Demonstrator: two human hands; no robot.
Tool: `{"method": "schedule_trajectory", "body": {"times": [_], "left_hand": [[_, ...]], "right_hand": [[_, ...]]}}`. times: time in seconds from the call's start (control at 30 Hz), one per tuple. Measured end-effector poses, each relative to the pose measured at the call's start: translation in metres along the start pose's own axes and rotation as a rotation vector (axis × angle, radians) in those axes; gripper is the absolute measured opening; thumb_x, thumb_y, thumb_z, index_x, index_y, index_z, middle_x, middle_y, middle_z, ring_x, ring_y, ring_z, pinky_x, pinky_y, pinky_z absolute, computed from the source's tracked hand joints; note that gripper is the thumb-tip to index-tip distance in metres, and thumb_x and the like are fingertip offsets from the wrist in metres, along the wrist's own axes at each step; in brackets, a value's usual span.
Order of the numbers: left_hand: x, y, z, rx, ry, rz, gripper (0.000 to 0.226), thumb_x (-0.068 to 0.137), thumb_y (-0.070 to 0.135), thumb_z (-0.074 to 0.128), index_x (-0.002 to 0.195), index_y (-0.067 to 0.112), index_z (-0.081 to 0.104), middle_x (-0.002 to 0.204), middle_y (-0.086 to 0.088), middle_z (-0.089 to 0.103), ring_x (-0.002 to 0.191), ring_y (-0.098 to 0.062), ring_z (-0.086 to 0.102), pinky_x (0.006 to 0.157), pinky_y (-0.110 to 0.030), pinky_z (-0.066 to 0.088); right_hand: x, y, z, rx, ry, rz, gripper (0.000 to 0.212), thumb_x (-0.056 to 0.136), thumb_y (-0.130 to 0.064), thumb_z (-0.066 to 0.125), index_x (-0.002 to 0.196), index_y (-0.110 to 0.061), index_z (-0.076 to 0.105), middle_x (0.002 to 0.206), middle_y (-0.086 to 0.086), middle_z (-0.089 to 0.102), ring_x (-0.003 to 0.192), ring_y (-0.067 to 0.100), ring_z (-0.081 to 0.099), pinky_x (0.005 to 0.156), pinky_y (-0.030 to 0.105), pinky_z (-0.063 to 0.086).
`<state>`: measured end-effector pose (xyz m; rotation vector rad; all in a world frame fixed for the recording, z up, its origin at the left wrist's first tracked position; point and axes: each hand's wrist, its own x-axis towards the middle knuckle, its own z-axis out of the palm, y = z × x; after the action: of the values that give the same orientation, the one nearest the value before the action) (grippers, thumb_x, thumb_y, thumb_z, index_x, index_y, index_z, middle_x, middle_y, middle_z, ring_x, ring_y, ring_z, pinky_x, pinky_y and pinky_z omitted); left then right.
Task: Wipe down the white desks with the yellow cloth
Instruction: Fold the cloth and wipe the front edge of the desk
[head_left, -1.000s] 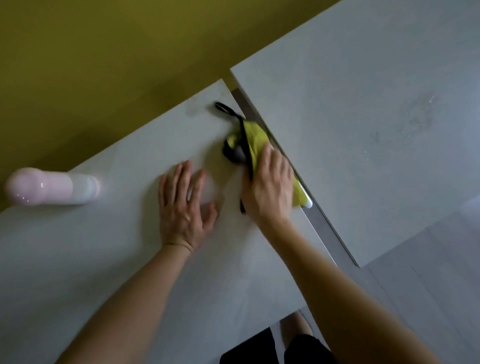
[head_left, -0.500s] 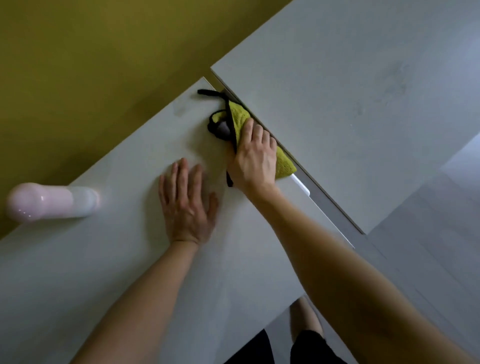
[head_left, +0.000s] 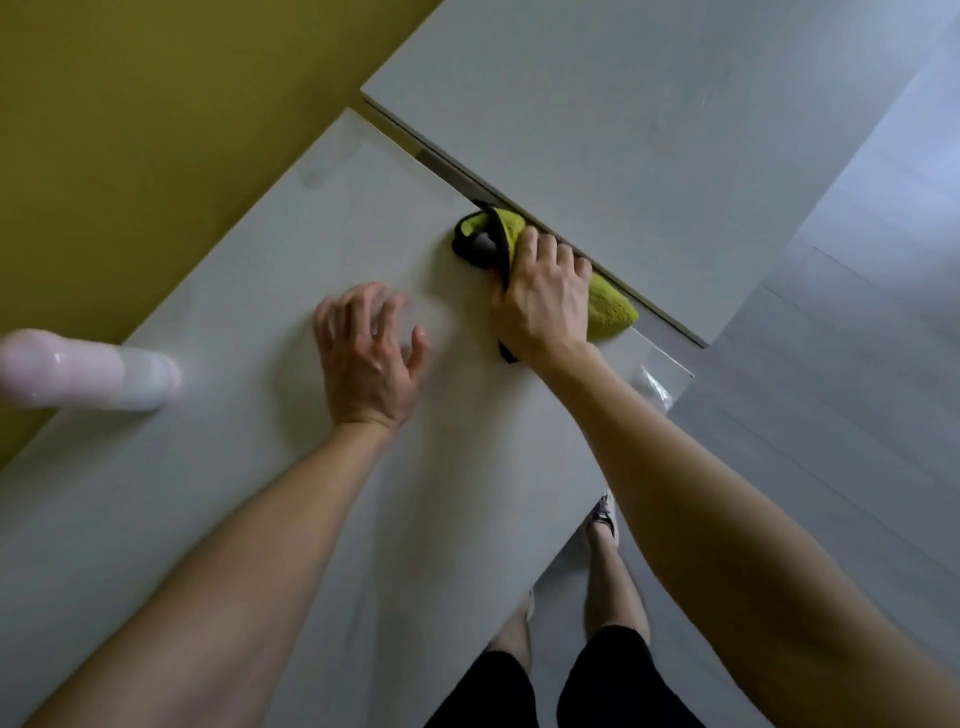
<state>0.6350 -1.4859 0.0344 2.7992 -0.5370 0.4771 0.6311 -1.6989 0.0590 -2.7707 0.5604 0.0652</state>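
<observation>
a: where do we see the yellow cloth (head_left: 610, 309)?

b: we see it bunched at the right edge of the near table (head_left: 260, 519), right along the narrow gap that parts this table from the far table (head_left: 623, 130). its black trim shows at the upper left end, and a yellow end sticks out to the right, past the knuckles.

a: and the right hand (head_left: 543, 296)?

b: we find it palm down on top of the cloth, fingers curled over it toward the gap, thumb by the black trim. it holds the cloth against the table top.

a: what do we make of the left hand (head_left: 366, 348)?

b: it is just beside the right one, over the near table, fingers spread and loosely bent, holding nothing. it is blurred, so we cannot tell whether the palm touches the surface.

a: anything else on that table?

b: a pale pink bottle (head_left: 78, 369) at the left edge of our view, well apart from the cloth. we cannot tell whether it stands or lies.

a: and around the tables?

b: we see an olive-yellow wall (head_left: 156, 104) behind them and a grey floor (head_left: 857, 389) to the right. below the table edge we see the person's bare legs, black shorts (head_left: 602, 675) and one shoe (head_left: 602, 512).
</observation>
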Motion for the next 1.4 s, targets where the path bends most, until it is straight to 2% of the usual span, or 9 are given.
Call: {"method": "schedule_trajectory", "body": {"times": [0.13,0.3,0.5,0.67,0.8,0.93,1.03,1.2,1.4], "left_hand": [[-0.002,-0.001,-0.008,-0.073,-0.063,-0.003,0.054,0.086,0.053,0.069,0.126,0.017,0.071,0.130,-0.014,0.061,0.123,-0.040,0.058,0.110,-0.053,0.042],[-0.011,-0.001,-0.009,-0.057,-0.166,0.005,0.066,0.092,0.057,0.064,0.138,0.010,0.064,0.146,-0.020,0.056,0.141,-0.044,0.050,0.120,-0.057,0.037],[-0.113,0.047,-0.041,-0.167,-0.277,0.319,0.068,0.098,0.044,0.063,0.155,0.006,0.058,0.164,-0.023,0.048,0.156,-0.043,0.042,0.126,-0.068,0.029],[-0.133,0.045,-0.040,-0.141,-0.304,0.402,0.080,0.099,0.052,0.057,0.163,0.006,0.046,0.173,-0.021,0.036,0.163,-0.040,0.031,0.126,-0.073,0.025],[-0.134,0.045,-0.036,-0.145,-0.286,0.407,0.079,0.098,0.050,0.057,0.162,0.006,0.048,0.173,-0.021,0.036,0.163,-0.041,0.031,0.126,-0.072,0.026],[-0.136,0.042,-0.036,-0.139,-0.290,0.431,0.080,0.098,0.050,0.056,0.162,0.005,0.047,0.174,-0.020,0.035,0.164,-0.041,0.029,0.126,-0.072,0.025],[-0.135,0.039,-0.036,-0.121,-0.308,0.449,0.083,0.096,0.050,0.057,0.164,0.006,0.044,0.175,-0.020,0.033,0.164,-0.040,0.027,0.128,-0.071,0.023],[-0.134,0.041,-0.037,-0.099,-0.263,0.447,0.076,0.099,0.048,0.057,0.163,0.008,0.047,0.172,-0.019,0.038,0.164,-0.039,0.030,0.128,-0.069,0.024],[-0.133,0.041,-0.036,-0.080,-0.232,0.464,0.075,0.099,0.048,0.054,0.163,0.010,0.047,0.172,-0.018,0.039,0.164,-0.037,0.030,0.130,-0.066,0.023]], "right_hand": [[-0.042,0.055,-0.014,-0.029,0.011,-0.037,0.063,0.108,-0.040,0.046,0.159,-0.003,0.041,0.146,0.022,0.059,0.132,0.043,0.055,0.114,0.051,0.039],[-0.133,0.125,-0.021,0.140,0.107,0.262,0.062,0.103,-0.025,0.055,0.161,-0.007,0.041,0.156,0.019,0.052,0.143,0.041,0.047,0.124,0.053,0.033],[-0.222,0.028,0.015,0.674,0.208,0.653,0.095,0.088,-0.010,0.051,0.174,-0.023,0.014,0.181,0.008,0.008,0.166,0.026,0.011,0.133,0.030,0.007],[-0.229,0.033,0.021,0.731,0.215,0.588,0.083,0.095,-0.023,0.048,0.173,-0.018,0.020,0.180,0.014,0.011,0.165,0.030,0.015,0.133,0.038,0.019],[-0.161,0.063,0.010,0.810,0.383,0.697,0.079,0.099,-0.027,0.048,0.173,-0.020,0.022,0.180,0.011,0.017,0.165,0.025,0.018,0.128,0.026,0.015],[-0.226,0.027,0.035,0.891,0.364,0.638,0.085,0.096,-0.016,0.051,0.174,-0.023,0.019,0.182,0.005,0.014,0.166,0.005,0.007,0.129,0.016,0.008],[-0.281,0.004,0.054,0.933,0.282,0.521,0.089,0.096,-0.015,0.056,0.174,-0.024,0.014,0.183,0.001,0.004,0.168,0.008,0.002,0.132,0.019,0.009],[-0.212,0.049,0.024,1.000,0.323,0.565,0.084,0.104,-0.066,0.044,0.173,-0.036,0.007,0.183,-0.005,0.001,0.161,-0.007,-0.002,0.120,0.007,0.004],[-0.240,0.019,0.048,1.020,0.496,0.554,0.069,0.111,-0.036,0.052,0.173,-0.031,0.023,0.182,-0.002,0.014,0.166,0.007,0.014,0.123,0.006,0.011]]}}
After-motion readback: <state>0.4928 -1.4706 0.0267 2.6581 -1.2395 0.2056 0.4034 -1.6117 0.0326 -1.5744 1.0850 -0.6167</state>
